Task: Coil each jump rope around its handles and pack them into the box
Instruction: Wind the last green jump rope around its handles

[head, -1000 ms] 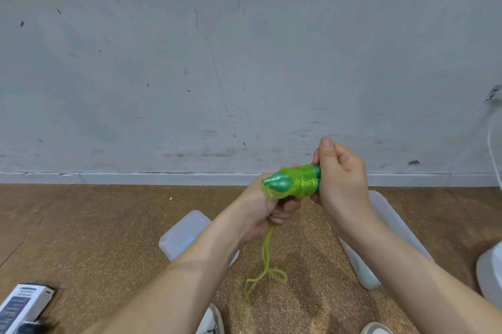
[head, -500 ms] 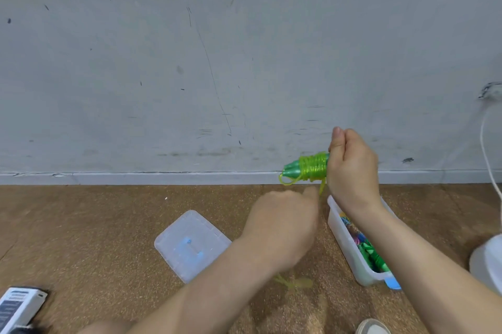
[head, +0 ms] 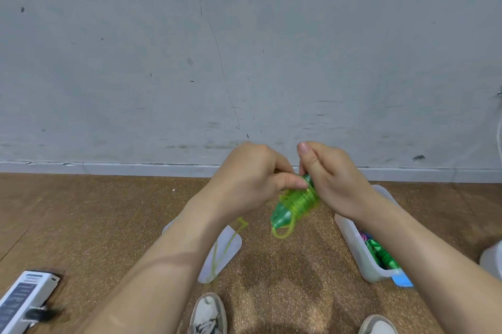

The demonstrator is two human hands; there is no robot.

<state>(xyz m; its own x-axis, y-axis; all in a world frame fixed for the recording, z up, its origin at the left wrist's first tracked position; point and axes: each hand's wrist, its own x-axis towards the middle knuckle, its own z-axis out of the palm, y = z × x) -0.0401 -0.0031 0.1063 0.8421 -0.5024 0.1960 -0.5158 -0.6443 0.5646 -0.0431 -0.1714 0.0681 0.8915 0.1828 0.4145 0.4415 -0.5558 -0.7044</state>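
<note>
**A:** Hands: pose to be logged first.

**B:** Both are raised in front of the body, forearms converging. The left hand is curled, knuckles up, its thumb laid toward the bundle; the cord appears to be pinched there, though the contact is partly hidden. The right hand is closed round the upper end of the handles, its index finger raised above the rest.

**A:** And the task's thing?

**B:** A translucent green plastic jump rope, yellow-green cord wound round its paired handles, is held between the two hands in the air, tilted with its tapered end down and to the left. A small loop hangs off that lower end. A loose tail of cord is seen dropping below the left forearm toward the floor.

**A:** Surface below?

**B:** A brown speckled cork-like floor. A clear plastic lid lies flat under the left forearm, crossed by the loose tail. A translucent plastic box sits on the floor under the right forearm, with coiled ropes in green and pink inside and a blue tab at its near end. Two pale shoes are cut by the near edge. A white carton with dark print is noted at the floor's near left corner.

**A:** Room?

**B:** A grey scuffed wall is met at the floor's far edge, along a pale skirting strip.
</note>
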